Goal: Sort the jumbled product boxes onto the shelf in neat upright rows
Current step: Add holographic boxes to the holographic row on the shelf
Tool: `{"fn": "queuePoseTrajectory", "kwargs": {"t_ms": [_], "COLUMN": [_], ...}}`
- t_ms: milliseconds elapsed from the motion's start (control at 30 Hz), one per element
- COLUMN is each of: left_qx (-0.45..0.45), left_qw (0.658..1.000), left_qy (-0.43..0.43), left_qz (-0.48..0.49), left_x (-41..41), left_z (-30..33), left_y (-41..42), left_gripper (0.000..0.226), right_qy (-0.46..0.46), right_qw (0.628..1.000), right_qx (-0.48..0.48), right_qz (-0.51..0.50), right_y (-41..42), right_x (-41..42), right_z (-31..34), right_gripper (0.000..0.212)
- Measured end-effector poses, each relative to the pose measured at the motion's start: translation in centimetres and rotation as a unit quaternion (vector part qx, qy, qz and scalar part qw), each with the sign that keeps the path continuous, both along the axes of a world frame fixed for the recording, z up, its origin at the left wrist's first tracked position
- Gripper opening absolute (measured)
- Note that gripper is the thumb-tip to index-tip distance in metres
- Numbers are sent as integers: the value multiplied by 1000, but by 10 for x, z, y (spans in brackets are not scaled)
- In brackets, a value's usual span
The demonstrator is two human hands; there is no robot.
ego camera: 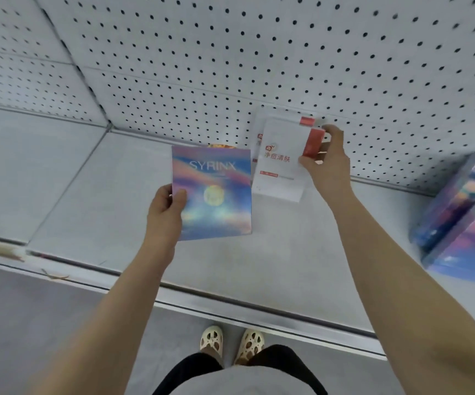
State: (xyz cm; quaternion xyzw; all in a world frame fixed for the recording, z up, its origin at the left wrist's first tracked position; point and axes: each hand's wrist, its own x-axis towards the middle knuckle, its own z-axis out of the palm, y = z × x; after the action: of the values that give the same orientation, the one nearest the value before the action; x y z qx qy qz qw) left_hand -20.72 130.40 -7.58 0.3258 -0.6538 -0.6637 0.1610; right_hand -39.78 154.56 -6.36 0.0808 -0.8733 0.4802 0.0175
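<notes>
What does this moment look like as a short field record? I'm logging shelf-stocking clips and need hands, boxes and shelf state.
left hand: left hand grips the iridescent SYRINX box by its left edge, held above the shelf
right hand: right hand grips the white and red box at its right side
behind it: second white and red box against the pegboard
right edge: stack of iridescent boxes, tilted, blurred
rows formed: none visible yet

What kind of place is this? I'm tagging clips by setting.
Probably a shop aisle or stockroom. A grey metal shelf is backed by a pegboard wall like store fittings, and the person's hands hold retail boxes: a rainbow box and a white box, with more rainbow boxes piled at right.
</notes>
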Motion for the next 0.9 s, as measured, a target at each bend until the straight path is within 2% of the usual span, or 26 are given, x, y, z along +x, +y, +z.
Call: {"fn": "queuePoseTrajectory", "kwargs": {"t_ms": [267,367,467,600,667,800,900], "left_qx": [-4,-9,-4,17,17,30,28], "left_qw": [1000,999,998,989,981,962,942], "left_qy": [-10,-12,-7,2,12,28,37], "left_qz": [-25,-42,-69,-145,-191,-272,-332], "left_x": [3,6,10,14,14,15,15], "left_z": [5,5,5,1,-2,0,1], "left_y": [2,3,9,29,48,98,138], "left_gripper": [19,19,14,13,11,9,12], "right_qy": [11,59,126,140,125,-3,-30], "right_qw": [998,990,983,988,989,994,989], "right_qx": [59,108,104,58,77,86,130], "right_qz": [-27,-71,-79,-9,28,67,62], "right_y": [-9,-7,-1,9,17,56,100], "right_x": [5,17,40,83,105,141,156], "right_z": [1,14,32,50,53,57,56], "right_gripper": [70,71,53,28,27,37,36]}}
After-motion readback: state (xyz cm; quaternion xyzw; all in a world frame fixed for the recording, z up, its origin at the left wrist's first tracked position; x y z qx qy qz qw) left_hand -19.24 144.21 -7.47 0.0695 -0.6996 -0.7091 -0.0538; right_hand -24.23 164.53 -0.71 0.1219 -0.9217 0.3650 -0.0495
